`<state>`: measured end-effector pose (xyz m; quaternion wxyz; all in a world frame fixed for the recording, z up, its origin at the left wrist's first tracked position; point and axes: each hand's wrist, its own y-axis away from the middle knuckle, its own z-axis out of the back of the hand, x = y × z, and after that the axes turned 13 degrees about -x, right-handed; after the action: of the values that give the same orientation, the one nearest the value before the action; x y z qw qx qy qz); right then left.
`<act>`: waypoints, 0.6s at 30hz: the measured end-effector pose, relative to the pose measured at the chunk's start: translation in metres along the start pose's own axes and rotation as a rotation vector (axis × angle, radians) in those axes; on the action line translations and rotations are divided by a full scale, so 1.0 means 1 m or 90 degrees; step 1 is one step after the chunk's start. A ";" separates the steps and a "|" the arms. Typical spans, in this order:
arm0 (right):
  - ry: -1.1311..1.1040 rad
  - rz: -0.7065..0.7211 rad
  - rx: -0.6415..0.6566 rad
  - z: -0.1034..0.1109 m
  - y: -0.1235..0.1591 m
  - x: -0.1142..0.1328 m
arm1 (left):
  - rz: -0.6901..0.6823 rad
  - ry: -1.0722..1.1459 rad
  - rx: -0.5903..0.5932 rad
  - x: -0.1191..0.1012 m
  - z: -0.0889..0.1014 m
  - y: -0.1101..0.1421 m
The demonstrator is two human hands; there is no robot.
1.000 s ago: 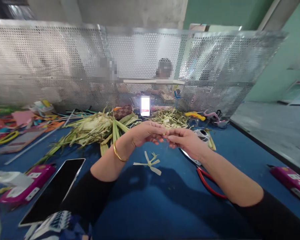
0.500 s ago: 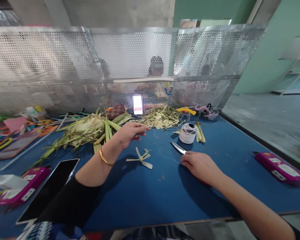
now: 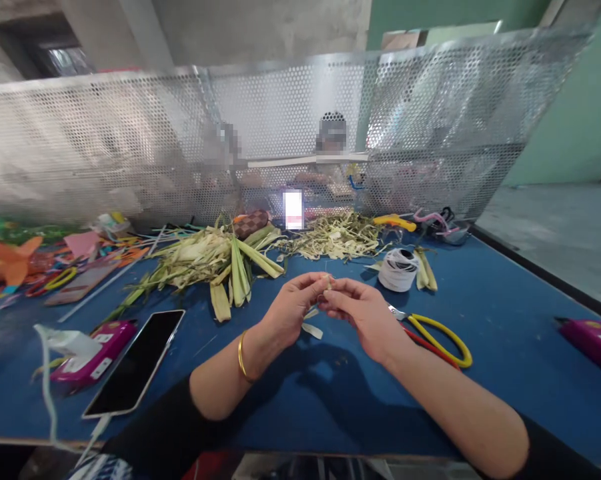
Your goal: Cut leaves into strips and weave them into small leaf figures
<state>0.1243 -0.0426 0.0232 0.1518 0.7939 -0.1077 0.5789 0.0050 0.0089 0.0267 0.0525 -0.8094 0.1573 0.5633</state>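
Above the middle of the blue table (image 3: 280,413), my left hand (image 3: 296,303) and my right hand (image 3: 363,310) meet fingertip to fingertip. Both are closed in a pinch on a small pale piece (image 3: 327,284), mostly covered by the fingers; a fine thread seems to stick up from it. Strips of a pale husk star (image 3: 313,331) lie on the table just under my hands, the rest of it hidden. Scissors (image 3: 445,340) with red and yellow handles lie beside my right forearm, which covers part of them.
Behind my hands are a heap of corn husks (image 3: 200,260), husk shreds (image 3: 340,240) and a white thread spool (image 3: 398,270). A phone (image 3: 137,363) and a magenta device (image 3: 97,353) lie left, another magenta device (image 3: 590,343) right. A perforated metal screen (image 3: 290,107) stands across the back.
My right hand went from the pinch to the scissors, then left them on the table and returned to my left hand. The scissors' yellow handle now shows. My left hand kept its pinch.
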 end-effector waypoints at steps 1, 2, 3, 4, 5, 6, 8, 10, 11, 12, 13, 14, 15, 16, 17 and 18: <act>-0.031 -0.021 -0.013 -0.002 0.001 -0.003 | -0.008 0.001 -0.013 0.001 0.000 0.000; -0.049 -0.035 -0.021 -0.003 0.001 -0.004 | -0.016 0.001 -0.025 0.002 -0.001 0.000; -0.051 -0.041 -0.020 -0.002 0.000 -0.006 | -0.023 0.000 -0.037 0.001 -0.001 0.000; -0.033 -0.033 -0.012 0.000 -0.002 -0.006 | -0.030 0.001 -0.050 0.000 0.000 0.000; 0.008 -0.004 -0.001 0.003 -0.005 -0.006 | -0.038 0.003 -0.063 -0.003 0.001 0.000; 0.076 0.050 0.008 0.007 -0.010 -0.006 | -0.048 0.007 -0.079 -0.006 0.002 -0.001; 0.291 0.225 0.009 0.018 -0.021 -0.003 | -0.074 0.017 -0.114 -0.014 0.008 -0.002; 0.579 0.435 -0.016 0.030 -0.033 0.000 | -0.095 0.023 -0.143 -0.022 0.017 -0.003; 0.711 0.524 -0.022 0.035 -0.039 0.002 | -0.100 0.017 -0.152 -0.024 0.022 -0.003; 0.829 0.597 -0.022 0.041 -0.044 0.003 | -0.093 0.011 -0.159 -0.026 0.027 -0.003; 0.934 0.653 -0.021 0.045 -0.049 0.005 | -0.083 0.008 -0.164 -0.027 0.031 -0.002; 1.024 0.689 -0.022 0.050 -0.052 0.008 | -0.069 0.004 -0.167 -0.027 0.035 -0.002; 1.098 0.705 -0.026 0.054 -0.054 0.010 | -0.053 0.002 -0.170 -0.027 0.038 -0.002; 1.149 0.707 -0.038 0.057 -0.056 0.013 | -0.039 0.000 -0.173 -0.026 0.041 -0.002; 1.170 0.702 -0.063 0.059 -0.056 0.016 | -0.026 -0.003 -0.173 -0.024 0.043 -0.002; 1.155 0.702 -0.097 0.060 -0.056 0.019 | -0.018 -0.004 -0.173 -0.023 0.043 -0.002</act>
<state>0.2032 -0.0125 0.0180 -0.0587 -0.1046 -0.3354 0.9344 -0.0405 0.0265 0.0320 -0.0492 -0.8092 0.0678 0.5815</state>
